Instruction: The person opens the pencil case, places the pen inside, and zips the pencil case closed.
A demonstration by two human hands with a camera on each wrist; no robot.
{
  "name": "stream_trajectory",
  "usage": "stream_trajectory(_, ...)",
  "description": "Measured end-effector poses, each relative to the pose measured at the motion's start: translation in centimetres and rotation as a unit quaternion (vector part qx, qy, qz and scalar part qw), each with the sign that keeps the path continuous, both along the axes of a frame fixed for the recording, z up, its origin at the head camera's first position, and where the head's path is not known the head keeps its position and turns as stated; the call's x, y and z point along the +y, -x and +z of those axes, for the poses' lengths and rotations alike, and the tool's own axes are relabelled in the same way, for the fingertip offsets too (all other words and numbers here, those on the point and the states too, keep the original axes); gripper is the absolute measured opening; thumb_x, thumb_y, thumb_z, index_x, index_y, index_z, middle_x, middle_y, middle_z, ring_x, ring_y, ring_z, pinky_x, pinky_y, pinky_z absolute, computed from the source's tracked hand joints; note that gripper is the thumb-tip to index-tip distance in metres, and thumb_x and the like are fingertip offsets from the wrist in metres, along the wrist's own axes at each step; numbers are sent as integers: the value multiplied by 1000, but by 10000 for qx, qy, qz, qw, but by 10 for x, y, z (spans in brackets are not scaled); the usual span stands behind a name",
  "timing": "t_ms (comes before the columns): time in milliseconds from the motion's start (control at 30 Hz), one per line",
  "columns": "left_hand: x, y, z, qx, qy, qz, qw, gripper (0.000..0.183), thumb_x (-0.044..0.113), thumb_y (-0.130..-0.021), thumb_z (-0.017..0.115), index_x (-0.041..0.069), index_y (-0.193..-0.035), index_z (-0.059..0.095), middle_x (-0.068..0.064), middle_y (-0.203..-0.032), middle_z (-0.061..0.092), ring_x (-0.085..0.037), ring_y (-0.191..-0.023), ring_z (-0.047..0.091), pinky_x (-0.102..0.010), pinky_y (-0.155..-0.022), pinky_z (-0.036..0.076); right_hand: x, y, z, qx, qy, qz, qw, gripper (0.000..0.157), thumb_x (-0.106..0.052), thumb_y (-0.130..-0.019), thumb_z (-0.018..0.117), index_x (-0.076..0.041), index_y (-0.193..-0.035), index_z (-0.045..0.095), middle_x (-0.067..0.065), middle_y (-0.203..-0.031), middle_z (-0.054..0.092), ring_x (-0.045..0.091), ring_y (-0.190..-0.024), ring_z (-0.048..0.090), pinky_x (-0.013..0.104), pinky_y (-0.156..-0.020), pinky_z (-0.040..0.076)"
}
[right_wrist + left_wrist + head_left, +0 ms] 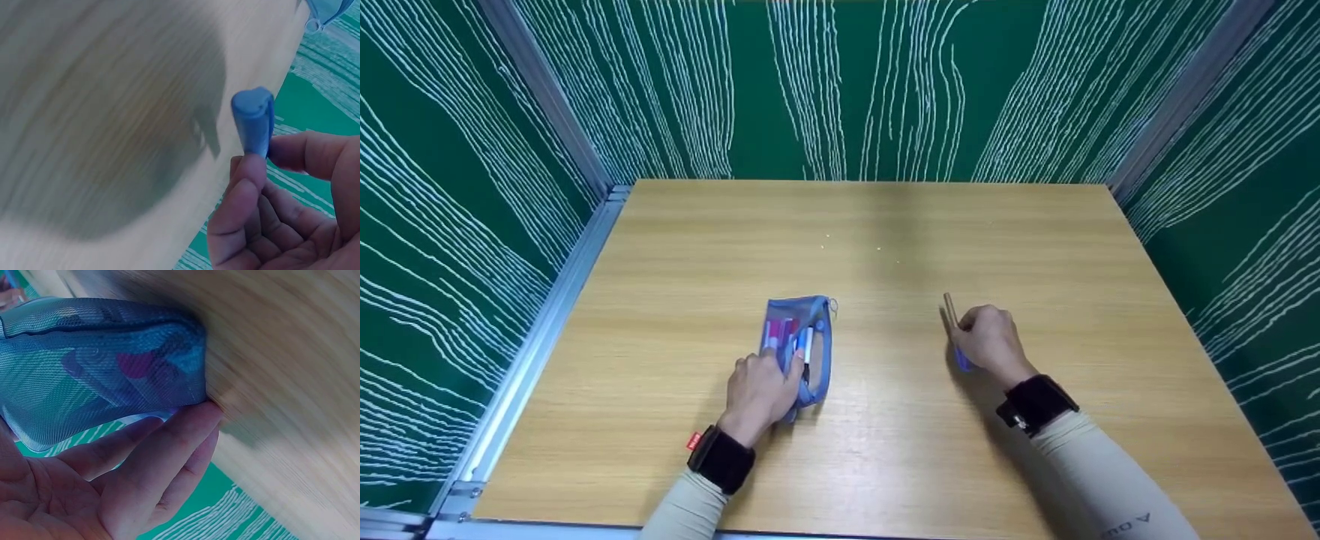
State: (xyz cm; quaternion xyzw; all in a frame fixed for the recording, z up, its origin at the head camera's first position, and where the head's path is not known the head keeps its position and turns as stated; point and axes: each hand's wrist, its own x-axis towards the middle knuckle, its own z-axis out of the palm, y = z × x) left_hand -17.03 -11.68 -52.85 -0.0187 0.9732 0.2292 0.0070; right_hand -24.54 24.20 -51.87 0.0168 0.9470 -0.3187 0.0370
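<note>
A blue mesh pencil case [823, 375] lies on the wooden table with its zip open. Several pens and markers [780, 330] show inside it, some through the mesh. My left hand [761, 386] holds the case along its near left side, the thumb by the opening; in the left wrist view its fingers [169, 461] lie along the mesh pouch [101, 377]. To the right of the case, my right hand [991, 341] pinches a slim pen [949, 306] between thumb and fingers. The pen's blue cap [252, 121] with a clip sticks out in the right wrist view.
Around the wooden table [697, 247] stand green walls [862, 90] with wavy white lines. A metal rail [547, 315] runs along the left edge. A few tiny pale specks [878, 248] lie beyond the case. A zip-pull ring [833, 304] hangs at the case's far corner.
</note>
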Motion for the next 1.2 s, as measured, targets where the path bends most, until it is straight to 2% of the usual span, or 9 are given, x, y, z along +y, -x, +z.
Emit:
stream_trajectory(200,0,0,-3,341,149,3,9993,60,52,-104,45,-4,-98,66,-21,-85,64,-34,-79,62,-48,-67,52,-20,-4,-2,178,194,14,9997,10,-13,-91,76,-3,-91,77,11,-86,75,24,-76,71,38,-72,59)
stream_trajectory(767,-1,0,0,20,67,-9,10000,60,54,-105,42,-2,-102,65,-18,-87,61,-30,-79,59,-45,-70,51,-75,-14,-6,-73,1074,152,9941,5,-10,-88,79,-5,-89,76,6,-83,74,19,-73,70,30,-68,59)
stream_trajectory(967,0,-1,-1,60,23,6,10000,59,54,-104,43,0,-100,64,-17,-86,61,-30,-78,59,-44,-70,52,-90,-19,-8,-127,1151,198,9931,5,-9,-88,79,-6,-88,75,4,-81,73,16,-70,68,28,-65,58)
stream_trajectory(1200,0,-1,-3,246,112,-35,9996,64,54,-104,44,-6,-103,67,-23,-91,66,-36,-85,64,-49,-73,53,-110,-25,-11,-51,1243,328,9917,6,-10,-88,79,-6,-85,76,2,-74,72,13,-54,64,28,-53,55)
